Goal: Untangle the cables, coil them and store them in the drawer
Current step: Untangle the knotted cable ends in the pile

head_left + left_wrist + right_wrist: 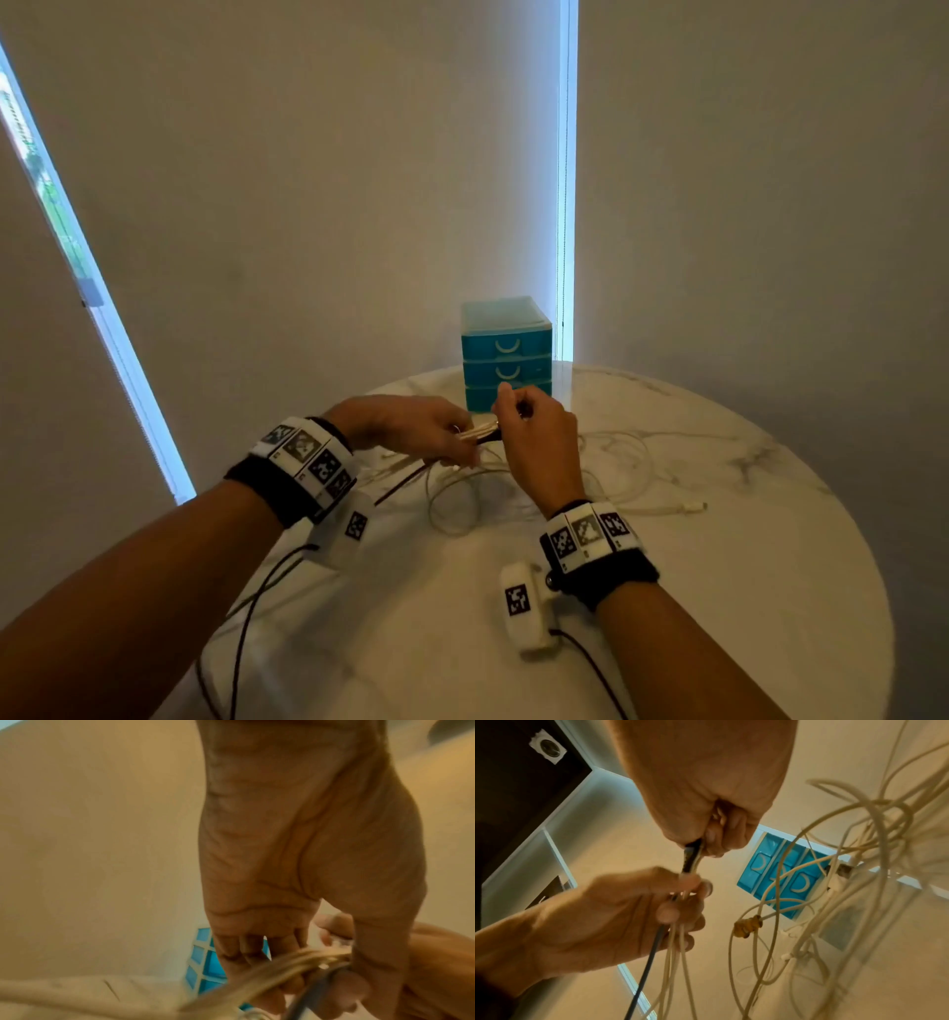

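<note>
The cables (477, 483) lie in a loose tangle on the table (719, 539), with a gathered bunch of white strands and one dark cable (652, 943) lifted off it between my hands. I judge them light and limp: they will droop and drag their loops along rather than hold any shape, and the thin white ones will snag where they cross. One white strand has a tight yellowish knot (746, 925) hanging free, which I expect to catch. My left hand (411, 426) has fingers curled round the bunch just below the plugs; my right hand (539, 437) pinches the dark cable's end above it. Holding near the plug ends looks right to me, since a stiff plug gives something firm to pull one strand through the rest. Beyond the hands, at the far edge of the table, stands the blue drawer unit (506, 354) with three drawers, all closed as far as I can see; what is inside them I cannot tell. A white plug end (690, 508) lies out to the right.
</note>
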